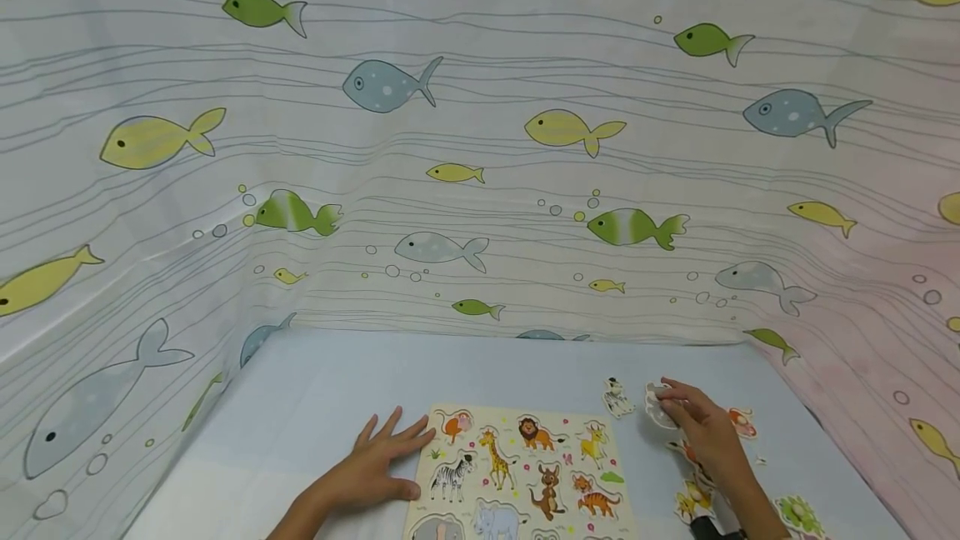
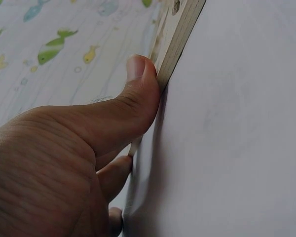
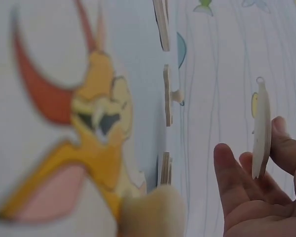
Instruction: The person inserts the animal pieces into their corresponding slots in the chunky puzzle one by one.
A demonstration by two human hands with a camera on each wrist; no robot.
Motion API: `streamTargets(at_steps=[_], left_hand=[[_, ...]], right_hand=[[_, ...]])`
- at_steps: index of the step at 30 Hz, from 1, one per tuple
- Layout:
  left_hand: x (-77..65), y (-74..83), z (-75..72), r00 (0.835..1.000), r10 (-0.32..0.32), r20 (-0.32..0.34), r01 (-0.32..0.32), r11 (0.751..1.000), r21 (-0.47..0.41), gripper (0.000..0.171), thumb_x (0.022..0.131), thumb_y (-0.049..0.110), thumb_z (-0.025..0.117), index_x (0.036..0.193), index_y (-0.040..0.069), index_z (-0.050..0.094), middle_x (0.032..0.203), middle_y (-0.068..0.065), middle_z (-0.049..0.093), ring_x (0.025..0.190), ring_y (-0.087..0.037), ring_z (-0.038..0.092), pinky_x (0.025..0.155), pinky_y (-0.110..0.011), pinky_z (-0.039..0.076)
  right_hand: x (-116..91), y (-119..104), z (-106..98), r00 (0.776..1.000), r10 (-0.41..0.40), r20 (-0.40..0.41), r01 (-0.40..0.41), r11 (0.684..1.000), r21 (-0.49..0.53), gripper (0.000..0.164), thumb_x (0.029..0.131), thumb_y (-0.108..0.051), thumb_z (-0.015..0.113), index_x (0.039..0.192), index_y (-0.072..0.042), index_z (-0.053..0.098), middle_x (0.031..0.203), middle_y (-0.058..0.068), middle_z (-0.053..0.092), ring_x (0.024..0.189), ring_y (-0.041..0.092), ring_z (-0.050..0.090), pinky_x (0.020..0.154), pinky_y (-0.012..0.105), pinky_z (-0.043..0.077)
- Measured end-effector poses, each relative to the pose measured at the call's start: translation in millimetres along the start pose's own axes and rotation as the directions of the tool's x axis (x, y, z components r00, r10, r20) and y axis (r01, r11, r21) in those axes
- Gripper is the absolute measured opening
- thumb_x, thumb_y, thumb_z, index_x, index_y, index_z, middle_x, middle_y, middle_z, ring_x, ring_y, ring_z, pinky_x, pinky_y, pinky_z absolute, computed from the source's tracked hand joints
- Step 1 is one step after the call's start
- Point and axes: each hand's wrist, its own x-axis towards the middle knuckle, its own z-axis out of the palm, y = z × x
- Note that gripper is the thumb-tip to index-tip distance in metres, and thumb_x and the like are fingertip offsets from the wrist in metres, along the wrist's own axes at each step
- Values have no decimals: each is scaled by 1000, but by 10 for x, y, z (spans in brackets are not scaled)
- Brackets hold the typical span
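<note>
A wooden animal puzzle board [image 1: 487, 412] lies on the table, with pictures of a lion, giraffe, zebra, kangaroo and others. My left hand [image 1: 378, 461] rests at its left side, fingers spread. In the left wrist view, the thumb of that hand [image 2: 74, 148] touches the board's edge [image 2: 180, 44]. To the right of the board, my right hand [image 1: 708, 432] pinches a grey animal puzzle piece [image 1: 655, 413] between thumb and fingers. From the right wrist, this piece [image 3: 261, 133] appears edge-on, its picture hidden. A zebra piece [image 1: 618, 398] lies just left of it.
More loose pieces lie around the right forearm: a red-orange one [image 1: 742, 422], a yellow one [image 1: 693, 500] and a green one [image 1: 799, 515]. A horned orange animal piece [image 3: 101, 133] with a wooden knob [image 3: 153, 212] looms close in the right wrist view. Fish-patterned cloth [image 1: 510, 207] surrounds the table.
</note>
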Motion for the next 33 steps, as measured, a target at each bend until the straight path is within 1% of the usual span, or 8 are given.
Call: streamTargets(at_steps=[3,8,13,20,25,27,30,33], left_hand=[[-16,-1,8,1000,0,-3,0,1000,-3,85,77,51,76,148,17,49,162,-11,34,151,-54,2,113,-73,-14],[-41,2,23,1000,4,-8,-4,1000,-5,85,76,52,77,148,16,49,161,-12,34,151,-54,2,113,-73,-14],[-72,0,38,1000,10,-2,-10,1000,-10,85,77,52,76,148,15,49,161,-13,34,151,-54,2,113,-74,-14],[-76,-6,37,1000,19,3,-19,1000,-2,85,77,54,75,149,16,48,160,-13,34,150,-55,3,112,-74,-14],[-72,-17,24,1000,22,-6,-22,1000,22,86,76,55,75,149,17,48,160,-13,35,150,-54,5,112,-74,-13],[-70,-16,20,1000,25,-7,-25,999,27,86,77,55,74,149,16,48,160,-13,35,150,-55,5,112,-74,-12],[-49,-9,9,1000,29,-4,-29,999,39,86,78,55,73,149,15,47,161,-13,34,150,-55,4,113,-74,-11],[-16,7,-9,999,30,-12,-30,998,48,86,78,55,73,149,16,47,160,-13,35,150,-55,5,113,-74,-11]], right_hand=[[6,18,14,1000,-8,1,8,1000,22,30,102,-30,57,123,-10,66,148,21,52,109,-22,52,84,8,52],[3,41,32,1000,-18,-10,19,999,35,31,105,-33,52,122,-10,63,149,21,50,118,-24,45,89,2,46],[-34,41,34,1000,10,-5,-9,999,50,37,105,-37,50,127,-9,60,147,12,55,117,-22,48,89,2,46],[-43,6,20,999,17,-35,-12,987,162,38,103,-31,56,126,-1,62,146,7,58,116,-15,57,87,9,53],[-24,-8,17,998,14,-53,-6,989,149,35,102,-29,57,124,-2,62,147,-4,57,113,-14,58,82,10,53],[-23,-9,5,998,21,-61,-13,990,141,35,102,-29,57,124,-2,63,140,-10,60,108,-12,60,81,10,53],[-17,-20,-23,995,34,-90,-25,995,95,33,103,-31,56,120,-4,65,119,-14,67,98,-8,61,76,12,53],[0,-33,-47,993,58,-99,-52,997,56,35,103,-34,55,119,-5,66,106,-17,67,95,-7,61,76,12,53]])
